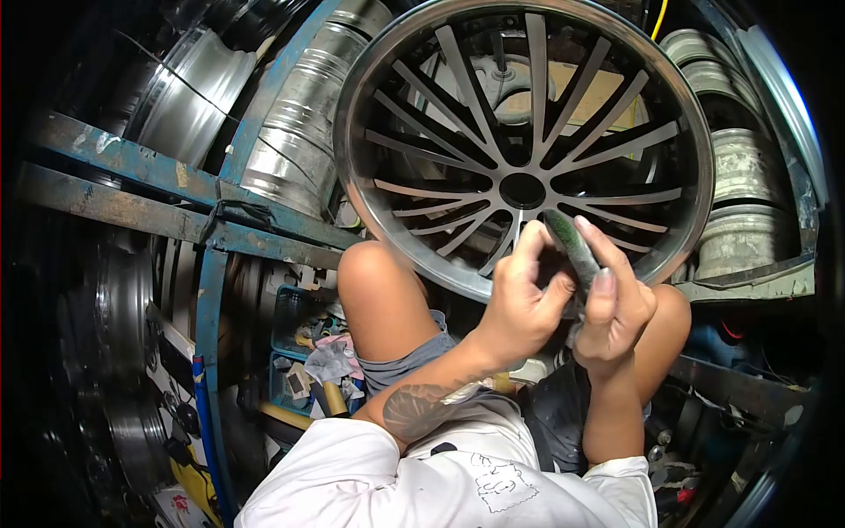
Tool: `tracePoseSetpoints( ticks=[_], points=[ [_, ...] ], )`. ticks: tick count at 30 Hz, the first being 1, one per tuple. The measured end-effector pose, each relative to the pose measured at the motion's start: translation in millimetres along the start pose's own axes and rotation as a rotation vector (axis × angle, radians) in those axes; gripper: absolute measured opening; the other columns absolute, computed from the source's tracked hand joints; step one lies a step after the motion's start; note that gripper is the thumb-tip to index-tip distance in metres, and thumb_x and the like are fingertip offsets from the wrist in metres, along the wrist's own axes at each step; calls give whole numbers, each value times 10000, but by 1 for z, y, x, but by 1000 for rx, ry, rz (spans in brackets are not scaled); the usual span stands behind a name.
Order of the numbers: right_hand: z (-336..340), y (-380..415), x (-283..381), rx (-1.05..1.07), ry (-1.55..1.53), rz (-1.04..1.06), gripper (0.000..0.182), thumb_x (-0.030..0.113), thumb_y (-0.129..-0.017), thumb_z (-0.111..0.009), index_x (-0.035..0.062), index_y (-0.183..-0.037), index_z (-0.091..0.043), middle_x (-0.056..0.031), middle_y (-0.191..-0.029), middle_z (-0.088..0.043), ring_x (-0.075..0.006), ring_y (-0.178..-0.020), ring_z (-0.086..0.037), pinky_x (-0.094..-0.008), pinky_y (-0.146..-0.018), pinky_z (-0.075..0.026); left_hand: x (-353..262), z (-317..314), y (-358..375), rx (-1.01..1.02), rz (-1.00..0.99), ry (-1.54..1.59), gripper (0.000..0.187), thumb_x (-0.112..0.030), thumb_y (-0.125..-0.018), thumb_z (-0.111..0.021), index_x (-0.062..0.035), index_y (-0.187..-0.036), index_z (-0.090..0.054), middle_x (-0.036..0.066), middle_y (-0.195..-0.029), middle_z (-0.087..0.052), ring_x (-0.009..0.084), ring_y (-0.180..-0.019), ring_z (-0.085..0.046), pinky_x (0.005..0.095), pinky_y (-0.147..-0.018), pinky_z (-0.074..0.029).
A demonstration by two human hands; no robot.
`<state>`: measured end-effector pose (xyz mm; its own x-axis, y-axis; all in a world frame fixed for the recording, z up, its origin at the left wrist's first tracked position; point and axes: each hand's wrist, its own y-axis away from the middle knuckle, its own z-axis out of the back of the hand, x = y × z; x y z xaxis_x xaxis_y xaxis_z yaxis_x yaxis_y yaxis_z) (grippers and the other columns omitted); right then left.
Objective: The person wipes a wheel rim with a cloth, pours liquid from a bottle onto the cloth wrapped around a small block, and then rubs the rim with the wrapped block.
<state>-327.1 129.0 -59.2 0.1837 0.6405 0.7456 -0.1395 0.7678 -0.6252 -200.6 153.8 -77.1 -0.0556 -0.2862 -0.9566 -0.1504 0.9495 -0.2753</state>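
Observation:
A dark green abrasive-looking pad (572, 244), narrow and seen partly edge-on, is held up between my two hands. My left hand (528, 304) is closed, with curled fingers against the pad's left side and the thumb near its lower end. On the other side, my right hand (613, 308) grips the pad between thumb and fingers. Just beyond them a large alloy wheel (521, 157) with black and bare-metal spokes stands tilted in front of my knees. The hands cover part of its lower spokes and rim.
Metal wheel barrels (290, 172) are stacked at the left, and more wheels (742, 167) at the right. A worn blue steel frame (132, 158) crosses the left side. Blue baskets (295, 321) with scraps and cloths sit low beside my left leg.

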Motion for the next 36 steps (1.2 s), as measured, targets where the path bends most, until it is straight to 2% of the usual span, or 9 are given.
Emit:
tracePoseSetpoints(
  ticks=[5,8,12,16,21,25,29,31,36],
  points=[
    [15,-4,1,82,113,-272,289,80,-990,-517,-61,-1150,-713,-237,-833,-738,-291,-687,-757,-348,-640,-569,6,-8,10,92,168,311,411,-108,-995,-621,5,-1331,-413,88,-1095,-632,124,-964,-596,287,-865,-493],
    [6,1,-3,104,194,-174,265,73,-912,-559,-37,-1084,-728,-205,-731,-704,-317,-601,-714,-382,-575,-551,19,-5,19,48,279,547,531,-237,-1027,-640,-19,-1420,-356,88,-1274,-546,141,-1172,-546,314,-1017,-458],
    [-4,9,2,307,376,-61,353,106,-825,-586,-36,-1122,-713,-179,-798,-717,-329,-660,-707,-415,-628,-564,33,3,37,26,508,447,491,-464,-1104,-493,2,-1163,-637,40,-1013,-676,89,-908,-623,250,-781,-517],
    [-22,21,-6,352,276,25,434,107,-779,-674,-34,-1189,-704,-130,-793,-704,-309,-673,-686,-397,-627,-547,45,31,55,-13,477,292,601,-546,-1093,-439,11,-1072,-664,23,-922,-689,70,-824,-628,235,-696,-508],
    [-27,6,-4,235,175,264,289,146,-685,-755,31,-950,-765,-42,-675,-622,-264,-675,-607,-402,-670,-502,22,46,55,-58,459,374,538,-465,-1110,-432,27,-1241,-603,71,-1047,-686,131,-925,-662,272,-813,-545],
    [-28,2,-10,111,52,298,151,178,-684,-756,63,-751,-686,-70,-782,-641,-268,-754,-645,-390,-756,-512,21,53,60,93,509,573,461,-389,-1108,-467,-1,-1350,-520,93,-1184,-638,167,-1072,-646,324,-933,-539],
    [-38,7,-10,73,-8,38,242,202,-767,-735,35,-940,-707,-135,-894,-676,-315,-726,-672,-395,-631,-547,30,45,70,63,443,709,450,-244,-1063,-635,-14,-1424,-495,53,-1297,-595,141,-1179,-582,310,-1022,-468],
    [-39,10,-6,178,-4,-236,369,290,-900,-718,15,-1143,-675,-181,-839,-693,-356,-668,-688,-418,-606,-553,31,54,61,37,356,369,407,-238,-1060,-640,3,-1376,-553,60,-1260,-632,143,-1139,-602,309,-1003,-478],
    [-39,11,5,409,-161,-556,288,228,-1006,-673,5,-1187,-647,-192,-748,-692,-358,-640,-702,-405,-582,-527,26,71,41,-288,212,284,391,-303,-1061,-636,19,-1278,-588,59,-1135,-654,134,-1009,-619,287,-898,-503]
  ],
)
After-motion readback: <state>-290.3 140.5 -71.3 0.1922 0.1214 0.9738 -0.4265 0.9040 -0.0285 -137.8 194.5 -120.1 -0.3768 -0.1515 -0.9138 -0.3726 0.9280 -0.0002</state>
